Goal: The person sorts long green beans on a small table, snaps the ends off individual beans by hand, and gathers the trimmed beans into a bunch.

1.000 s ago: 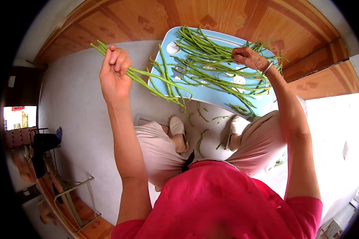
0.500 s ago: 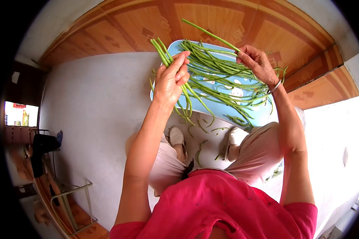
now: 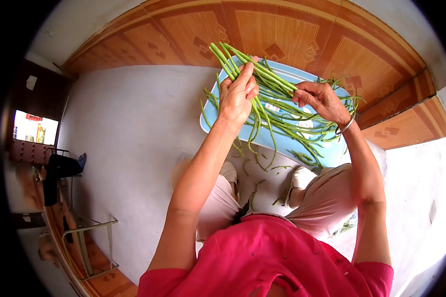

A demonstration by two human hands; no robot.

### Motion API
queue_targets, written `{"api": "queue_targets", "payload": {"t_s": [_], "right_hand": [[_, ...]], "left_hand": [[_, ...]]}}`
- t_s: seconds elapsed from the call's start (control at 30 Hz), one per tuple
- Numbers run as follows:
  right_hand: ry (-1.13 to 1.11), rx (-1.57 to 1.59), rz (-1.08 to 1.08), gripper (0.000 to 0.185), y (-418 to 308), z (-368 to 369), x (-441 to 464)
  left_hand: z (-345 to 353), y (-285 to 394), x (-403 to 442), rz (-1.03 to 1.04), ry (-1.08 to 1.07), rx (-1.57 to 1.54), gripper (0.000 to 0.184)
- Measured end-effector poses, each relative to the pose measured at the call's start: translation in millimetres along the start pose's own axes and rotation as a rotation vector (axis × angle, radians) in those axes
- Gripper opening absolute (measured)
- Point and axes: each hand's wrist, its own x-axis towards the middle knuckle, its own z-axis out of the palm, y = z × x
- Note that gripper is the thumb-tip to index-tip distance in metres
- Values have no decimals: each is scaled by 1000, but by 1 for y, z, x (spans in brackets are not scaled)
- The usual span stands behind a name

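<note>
My left hand point(image 3: 237, 101) is closed round a small bunch of long beans point(image 3: 224, 63); their upper ends stick out above the fingers and the thin tails hang below. Thumb and fingers of my right hand point(image 3: 324, 101), which has a bangle at the wrist, pinch a long bean point(image 3: 278, 80) slanting up and left to the bunch's top. Whether the pinch holds more than one bean, I cannot tell. Under both hands is a pale blue tray point(image 3: 334, 152) with cartoon figures, and a loose pile of long beans point(image 3: 302, 129) lies across it.
Bean scraps point(image 3: 281, 167) lie on the floor between my shoes point(image 3: 301, 179). Behind the tray runs a wood-patterned panel point(image 3: 277, 29). A metal-framed seat point(image 3: 90, 228) stands at lower left, with a person's dark-clothed leg point(image 3: 59, 171) beyond it.
The bean in my right hand has come down and left, so its far end now meets the bunch in my left hand. The whole view has shifted slightly.
</note>
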Motion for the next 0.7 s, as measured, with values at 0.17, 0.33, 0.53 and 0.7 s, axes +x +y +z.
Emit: {"api": "queue_targets", "payload": {"t_s": [0.17,0.33,0.53,0.7], "right_hand": [[3,12,-38,27,4,1,-2],[-42,-110,-66,32,16,0,-3],[-24,-79,-34,33,49,-12,-8],[-74,93,36,31,61,-23,-14]], "left_hand": [[6,9,4,108,-21,19,31],[5,7,5,109,-101,69,29],[-18,54,10,244,-74,-77,25],[-51,88,8,265,-124,-318,19]]}}
